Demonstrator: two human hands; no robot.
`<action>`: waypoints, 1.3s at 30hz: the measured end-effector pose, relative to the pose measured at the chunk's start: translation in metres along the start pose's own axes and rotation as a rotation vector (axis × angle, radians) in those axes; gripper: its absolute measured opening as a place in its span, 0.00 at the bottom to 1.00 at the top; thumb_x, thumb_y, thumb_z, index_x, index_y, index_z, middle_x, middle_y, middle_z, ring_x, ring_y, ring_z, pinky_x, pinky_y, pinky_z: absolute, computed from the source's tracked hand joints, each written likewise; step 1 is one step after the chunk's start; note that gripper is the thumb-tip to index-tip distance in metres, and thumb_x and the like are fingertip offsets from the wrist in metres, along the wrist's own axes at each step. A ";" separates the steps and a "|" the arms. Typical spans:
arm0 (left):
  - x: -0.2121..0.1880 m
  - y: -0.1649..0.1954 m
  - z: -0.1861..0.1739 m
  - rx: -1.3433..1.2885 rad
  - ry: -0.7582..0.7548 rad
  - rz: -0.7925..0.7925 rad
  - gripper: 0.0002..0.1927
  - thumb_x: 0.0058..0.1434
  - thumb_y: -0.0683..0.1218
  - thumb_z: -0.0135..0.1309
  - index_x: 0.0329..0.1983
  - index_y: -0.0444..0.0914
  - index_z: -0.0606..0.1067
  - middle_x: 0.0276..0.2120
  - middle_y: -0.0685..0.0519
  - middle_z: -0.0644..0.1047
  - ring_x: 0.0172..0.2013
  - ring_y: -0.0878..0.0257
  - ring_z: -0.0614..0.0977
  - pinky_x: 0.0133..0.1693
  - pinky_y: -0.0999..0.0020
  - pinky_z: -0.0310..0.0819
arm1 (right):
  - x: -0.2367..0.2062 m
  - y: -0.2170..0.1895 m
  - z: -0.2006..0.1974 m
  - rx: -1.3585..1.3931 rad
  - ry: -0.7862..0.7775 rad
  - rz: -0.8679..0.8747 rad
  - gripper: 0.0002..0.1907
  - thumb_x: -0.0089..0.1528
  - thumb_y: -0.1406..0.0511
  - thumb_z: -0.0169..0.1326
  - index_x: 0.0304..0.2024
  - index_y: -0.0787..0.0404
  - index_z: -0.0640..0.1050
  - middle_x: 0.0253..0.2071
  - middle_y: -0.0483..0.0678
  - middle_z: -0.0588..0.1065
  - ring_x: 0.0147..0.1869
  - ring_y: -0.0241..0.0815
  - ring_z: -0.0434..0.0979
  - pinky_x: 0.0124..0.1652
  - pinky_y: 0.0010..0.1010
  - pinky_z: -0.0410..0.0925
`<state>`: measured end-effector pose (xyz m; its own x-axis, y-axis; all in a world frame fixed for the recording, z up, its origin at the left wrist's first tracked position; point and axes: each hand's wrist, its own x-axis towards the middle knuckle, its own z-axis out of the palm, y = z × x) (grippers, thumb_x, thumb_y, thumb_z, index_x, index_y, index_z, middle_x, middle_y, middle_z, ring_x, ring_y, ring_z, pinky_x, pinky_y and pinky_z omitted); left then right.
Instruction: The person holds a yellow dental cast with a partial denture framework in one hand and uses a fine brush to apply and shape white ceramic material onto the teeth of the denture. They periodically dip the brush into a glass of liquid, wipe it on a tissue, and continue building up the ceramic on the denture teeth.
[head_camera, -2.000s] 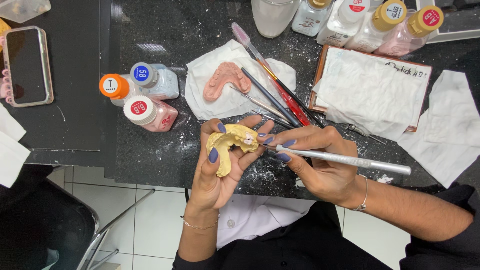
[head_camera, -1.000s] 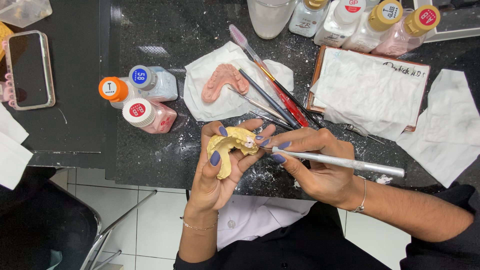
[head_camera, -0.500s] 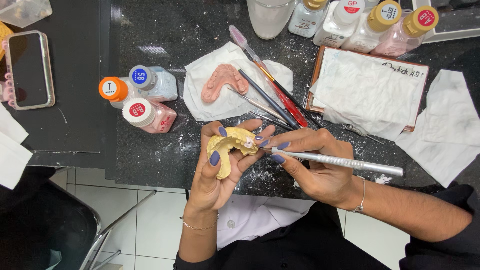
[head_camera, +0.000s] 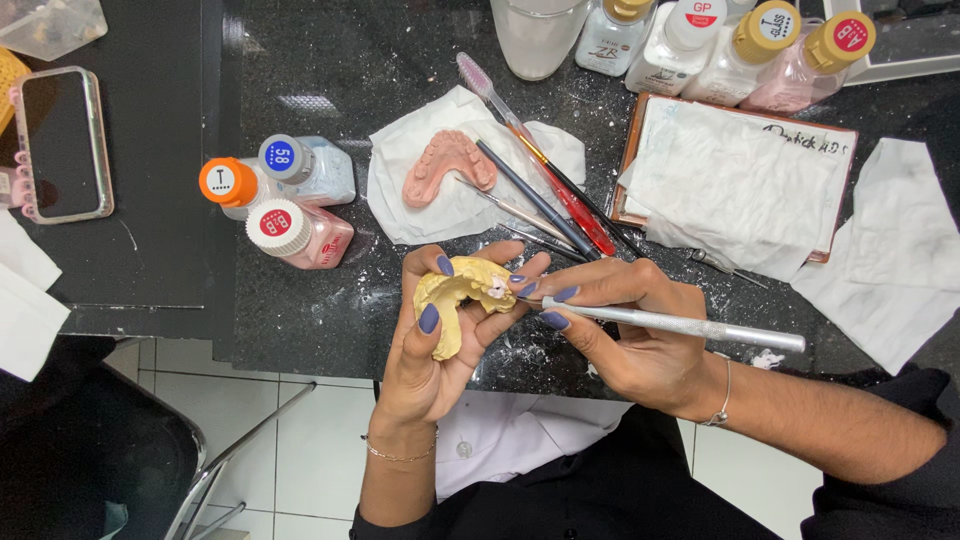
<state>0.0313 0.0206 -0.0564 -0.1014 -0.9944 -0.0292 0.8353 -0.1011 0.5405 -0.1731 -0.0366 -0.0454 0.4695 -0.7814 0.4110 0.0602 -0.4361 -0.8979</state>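
Observation:
My left hand (head_camera: 430, 350) holds a yellow horseshoe-shaped dental cast (head_camera: 455, 298) at the near edge of the black speckled counter (head_camera: 330, 310). My right hand (head_camera: 630, 335) grips a thin silver-handled instrument (head_camera: 690, 326) like a pen, its tip at the cast's upper right end, where small pale teeth sit. Both hands have dark purple nails and a thin bracelet at the wrist.
A pink dental cast (head_camera: 448, 165) lies on a white tissue (head_camera: 400, 190) with several brushes (head_camera: 540, 195) beside it. Three small bottles (head_camera: 285, 205) stand at left, more bottles (head_camera: 740, 40) at the back. A tissue-covered tray (head_camera: 735, 180), loose tissues (head_camera: 900, 250) and a phone (head_camera: 60, 140) lie around.
The view has shifted slightly. My hands stay in the same grip, with only small movements of the instrument tip at the cast.

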 end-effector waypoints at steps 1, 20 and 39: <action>0.000 0.000 0.000 0.000 0.003 0.000 0.27 0.67 0.56 0.62 0.58 0.45 0.59 0.68 0.29 0.62 0.72 0.28 0.62 0.71 0.38 0.62 | 0.000 0.001 0.000 0.003 0.000 0.001 0.10 0.66 0.73 0.58 0.42 0.67 0.69 0.45 0.63 0.81 0.51 0.45 0.85 0.47 0.29 0.80; -0.008 -0.006 -0.012 -0.258 0.007 -0.073 0.28 0.71 0.56 0.55 0.67 0.46 0.58 0.68 0.25 0.61 0.68 0.21 0.61 0.64 0.42 0.70 | 0.056 -0.027 -0.061 -0.096 0.221 -0.061 0.11 0.79 0.70 0.49 0.49 0.68 0.61 0.47 0.57 0.77 0.43 0.41 0.84 0.44 0.28 0.81; -0.021 -0.005 -0.019 -0.452 0.082 -0.003 0.26 0.74 0.56 0.46 0.72 0.47 0.63 0.68 0.28 0.62 0.70 0.23 0.60 0.64 0.42 0.72 | 0.055 -0.065 -0.127 -1.341 -0.291 0.352 0.13 0.60 0.61 0.66 0.42 0.63 0.83 0.29 0.51 0.78 0.28 0.48 0.81 0.30 0.35 0.72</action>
<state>0.0394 0.0419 -0.0750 -0.0766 -0.9913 -0.1069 0.9887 -0.0894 0.1202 -0.2634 -0.1078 0.0559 0.4559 -0.8900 0.0061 -0.8888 -0.4557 -0.0493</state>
